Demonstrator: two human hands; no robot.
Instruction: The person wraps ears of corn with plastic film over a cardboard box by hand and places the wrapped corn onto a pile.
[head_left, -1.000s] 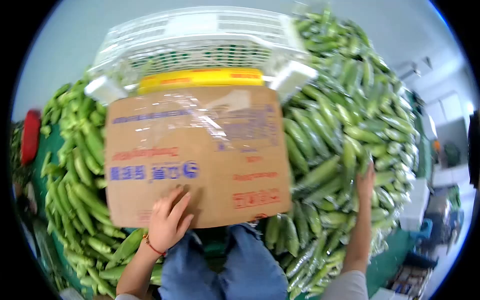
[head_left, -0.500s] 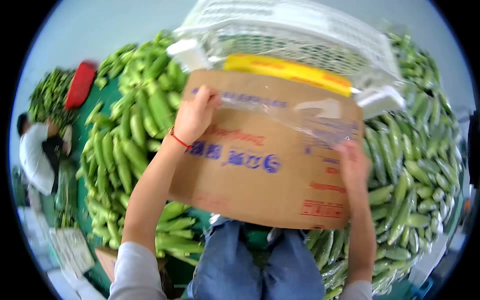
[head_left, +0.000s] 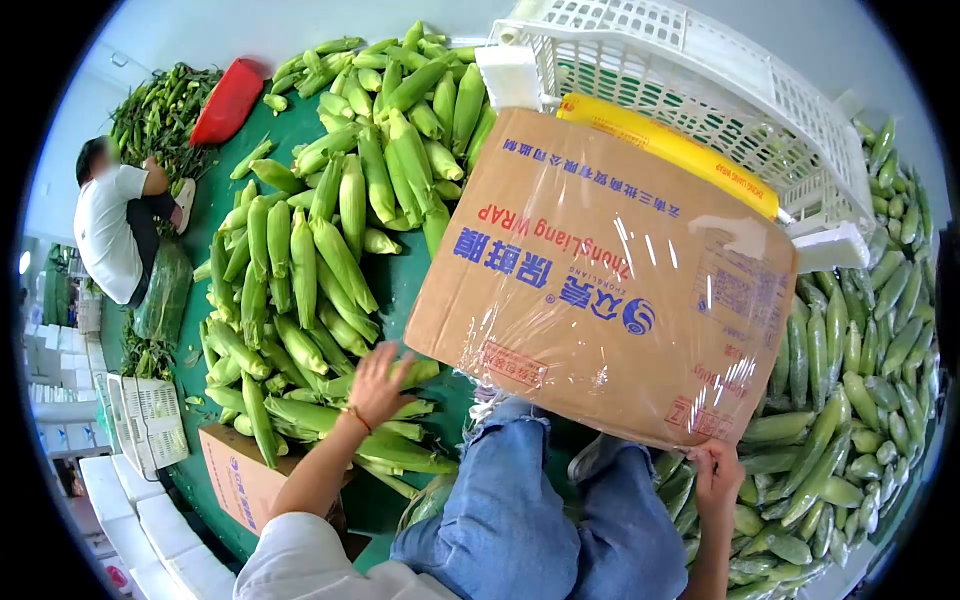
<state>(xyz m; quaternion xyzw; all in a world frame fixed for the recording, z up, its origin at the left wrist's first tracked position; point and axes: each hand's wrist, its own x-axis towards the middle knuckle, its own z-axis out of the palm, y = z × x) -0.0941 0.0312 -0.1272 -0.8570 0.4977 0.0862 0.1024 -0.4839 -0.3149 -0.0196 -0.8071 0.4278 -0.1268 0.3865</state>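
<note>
A printed brown cardboard box (head_left: pixel 540 270) lies in front of me, with clear plastic wrap (head_left: pixel 610 390) stretched over its top. The wrap comes from a yellow roll (head_left: pixel 668 152) at the box's far edge, between two white end blocks. My right hand (head_left: pixel 718 475) is closed on the near edge of the wrap at the box's near right corner. My left hand (head_left: pixel 378 385) is spread open over the near ears of corn (head_left: pixel 345 420), off the box; whether it touches them I cannot tell.
Green-husked corn (head_left: pixel 350 200) is heaped on the left, film-wrapped corn (head_left: pixel 820 460) on the right. A white basket (head_left: pixel 700 75) stands behind the roll. Far left, a person (head_left: pixel 115 225) squats near a red tub (head_left: pixel 228 100). Another carton (head_left: pixel 235 480) sits near left.
My right hand has drawn the wrap toward me over the box to its near edge. My left hand has left the box's left side and moved down to the corn.
</note>
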